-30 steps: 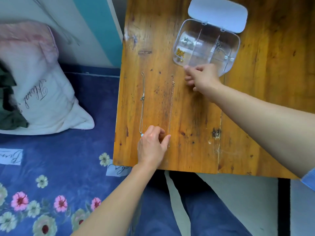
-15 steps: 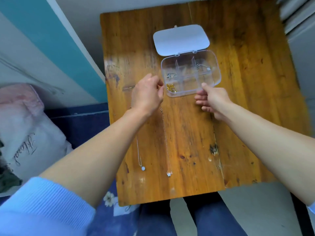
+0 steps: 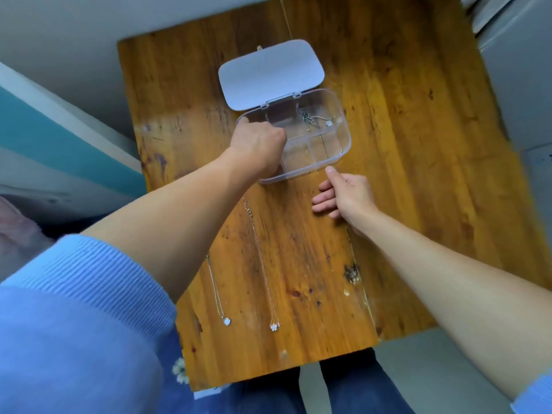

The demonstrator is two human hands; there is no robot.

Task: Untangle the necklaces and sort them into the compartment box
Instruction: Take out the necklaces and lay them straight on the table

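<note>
Left hand [image 3: 259, 144] bunched over the compartment box [image 3: 334, 150], grip unclear; right hand [image 3: 343, 195] loosely open, one fingertip steadying its rim. Two necklaces [image 3: 263, 264] wait on the table [image 3: 403, 174]. A nudge could slide that light box away.

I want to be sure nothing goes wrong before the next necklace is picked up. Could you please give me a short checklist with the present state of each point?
1. Lid of the compartment box open and lying flat: ok.
2. Box steadied: ok, the right hand touches its near edge with one finger.
3. Left hand free for the next pick: cannot tell, its closed fingers are over the box's left compartments.
4. Two necklaces on the table lie straight and apart, the silver one and the rose-gold one: ok.
5. Empty compartment available: ok, the near right ones look empty; the far right holds a chain.
</note>
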